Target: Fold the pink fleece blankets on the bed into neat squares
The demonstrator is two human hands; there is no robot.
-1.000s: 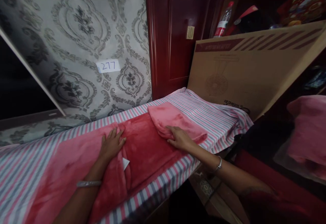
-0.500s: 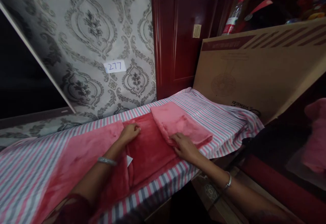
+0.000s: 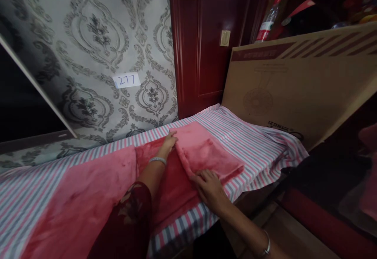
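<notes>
A pink-and-red plush blanket (image 3: 88,188) lies lengthwise over a striped sheet (image 3: 250,137). Its right end is folded back into a lighter pink flap (image 3: 203,145), with a darker red stretch left of the fold. At the far corner of that flap, my left hand (image 3: 169,141) has its fingers closed on the folded edge. My right hand (image 3: 210,188) is at the near part of the same fold, fingers curled over the flap and thumb at the edge. The left forearm and its dark red sleeve hide part of the blanket's middle.
A large cardboard box (image 3: 265,82) stands upright behind the right end, with a red-capped bottle (image 3: 266,21) behind its top edge. Patterned wall and a dark red door (image 3: 203,46) border the far side. A dark screen (image 3: 26,98) is at left.
My left hand has moved right and away from me, from the blanket's middle to the flap's far corner. My right hand has shifted slightly towards me along the fold. The view has turned a little.
</notes>
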